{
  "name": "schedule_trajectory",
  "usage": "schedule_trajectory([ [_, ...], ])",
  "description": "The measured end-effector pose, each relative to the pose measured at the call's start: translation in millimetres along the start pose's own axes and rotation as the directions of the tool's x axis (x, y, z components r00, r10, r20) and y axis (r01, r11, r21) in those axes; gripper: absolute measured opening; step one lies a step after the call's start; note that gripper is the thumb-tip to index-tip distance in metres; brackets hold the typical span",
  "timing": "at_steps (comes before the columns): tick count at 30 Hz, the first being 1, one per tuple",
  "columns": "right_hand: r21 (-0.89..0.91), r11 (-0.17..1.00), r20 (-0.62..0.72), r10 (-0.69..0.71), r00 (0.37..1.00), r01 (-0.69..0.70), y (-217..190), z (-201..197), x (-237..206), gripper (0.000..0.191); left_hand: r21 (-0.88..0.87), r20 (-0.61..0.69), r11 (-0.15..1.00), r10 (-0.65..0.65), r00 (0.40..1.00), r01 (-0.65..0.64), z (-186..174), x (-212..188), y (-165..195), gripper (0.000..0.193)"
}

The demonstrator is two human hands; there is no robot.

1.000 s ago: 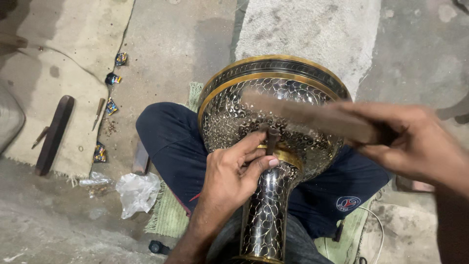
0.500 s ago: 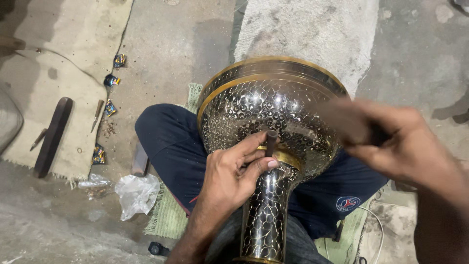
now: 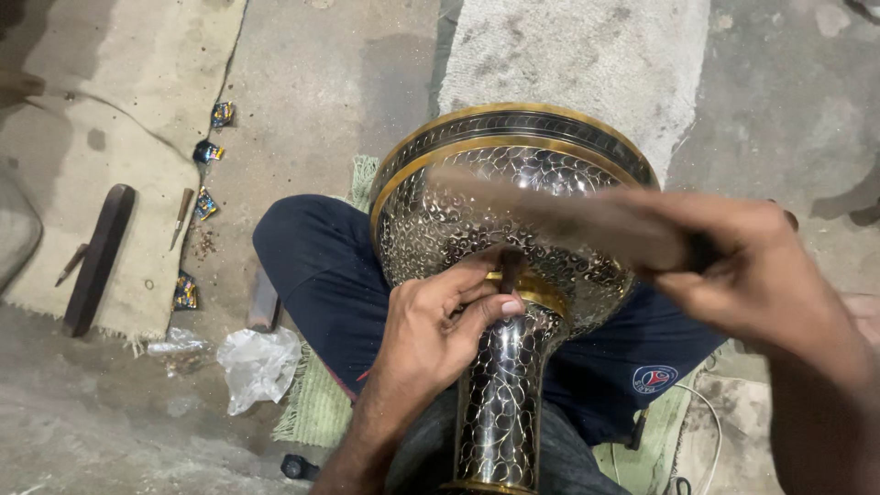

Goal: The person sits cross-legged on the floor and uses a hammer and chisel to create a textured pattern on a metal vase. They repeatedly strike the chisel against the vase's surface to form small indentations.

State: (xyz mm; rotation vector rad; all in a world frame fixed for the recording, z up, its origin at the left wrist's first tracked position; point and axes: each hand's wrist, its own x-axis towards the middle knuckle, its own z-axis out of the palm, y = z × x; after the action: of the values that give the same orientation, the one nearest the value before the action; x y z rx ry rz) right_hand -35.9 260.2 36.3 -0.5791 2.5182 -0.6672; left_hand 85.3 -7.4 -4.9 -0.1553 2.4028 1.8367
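A large engraved metal vase (image 3: pixel 477 197) with gold bands and a dark patterned surface lies across my lap, its wide bowl away from me and its narrow stem (image 3: pixel 502 403) toward me. My left hand (image 3: pixel 438 335) pinches a small dark chisel (image 3: pixel 511 269) upright against the gold collar where bowl meets stem. My right hand (image 3: pixel 752 266) grips a flat wooden mallet (image 3: pixel 568 215), blurred by motion, held over the bowl just above the chisel.
I sit on a green mat (image 3: pixel 316 403) on a concrete floor, legs in dark trousers (image 3: pixel 316 266). To the left lie a dark wooden bar (image 3: pixel 99 257), small tools, several bright wrappers (image 3: pixel 205 151) and crumpled plastic (image 3: pixel 258 365). A white cable (image 3: pixel 710 417) runs at lower right.
The mallet in my right hand has swung over the bowl, back and then leftward again toward the chisel. My left hand and the chisel stay at the collar.
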Motion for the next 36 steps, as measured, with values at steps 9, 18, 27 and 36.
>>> schedule_trajectory([
  [9, 0.103, 0.949, -0.115, -0.287, 0.951, 0.299, 10.6, -7.5, -0.2, 0.062, 0.15, 0.098, 0.957, -0.263, 0.96, 0.247, -1.3, -0.2, -4.7, 0.023],
  [18, 0.188, 0.975, -0.267, -0.061, 0.962, 0.114, 13.8, 13.4, -31.1, 0.059, -0.445, -0.022, 0.874, 0.208, 0.978, -0.195, -12.4, 9.4, -16.9, 0.032],
  [27, 0.897, 0.383, -0.345, 0.289, 0.893, 0.223, 28.9, 108.8, -98.3, 0.081, -0.019, 0.408, 0.944, 0.308, 0.859, -0.329, -21.4, 52.3, -8.1, 0.044],
  [36, 0.695, 0.719, -0.37, 0.358, 0.857, -0.001, 51.7, 153.5, -142.3, 0.076, -0.067, 0.666, 0.782, 0.498, 0.556, -0.62, 15.7, 79.2, -3.5, 0.043],
])
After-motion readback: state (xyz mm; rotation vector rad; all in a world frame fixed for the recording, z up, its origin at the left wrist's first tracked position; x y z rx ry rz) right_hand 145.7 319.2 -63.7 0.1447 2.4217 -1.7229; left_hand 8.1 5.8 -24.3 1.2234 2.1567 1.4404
